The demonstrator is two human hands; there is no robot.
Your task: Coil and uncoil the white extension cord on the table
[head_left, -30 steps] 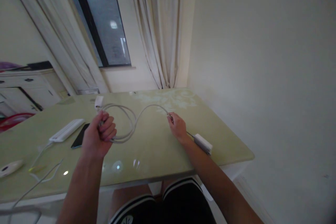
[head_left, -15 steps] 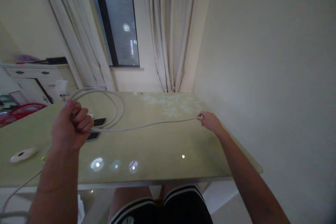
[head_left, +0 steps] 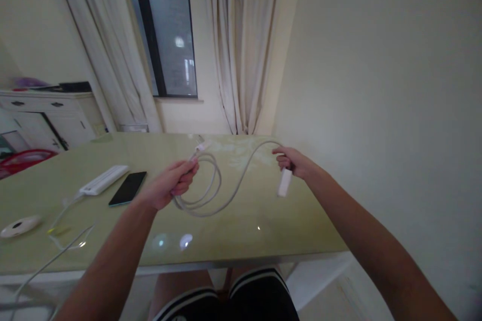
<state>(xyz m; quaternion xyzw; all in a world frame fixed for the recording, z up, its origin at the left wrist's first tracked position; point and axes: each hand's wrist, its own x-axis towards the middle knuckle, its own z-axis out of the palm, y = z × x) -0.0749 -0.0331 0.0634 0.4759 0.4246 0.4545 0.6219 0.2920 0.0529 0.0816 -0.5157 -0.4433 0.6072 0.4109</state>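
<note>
My left hand (head_left: 176,183) is closed around a looped white cable (head_left: 233,195) above the table. A white plug (head_left: 202,146) sticks up beyond its fingertips. The cable runs in a curve to the right, over to my right hand (head_left: 292,160), whose fingers are closed on it. Below my right fingers hangs a small white block (head_left: 285,182); how it joins the cable is hidden by the hand.
On the glossy green-yellow table (head_left: 233,241) lie a dark phone (head_left: 128,188), a white power strip (head_left: 104,179) with a cord, and a white oval device (head_left: 20,226). Another cable (head_left: 52,258) crosses the left front edge. A wall (head_left: 395,110) stands on the right.
My left hand has moved right with the coil and plug, closer to my right hand. The cable between them now sags in a curve, and the white block shows under my right hand.
</note>
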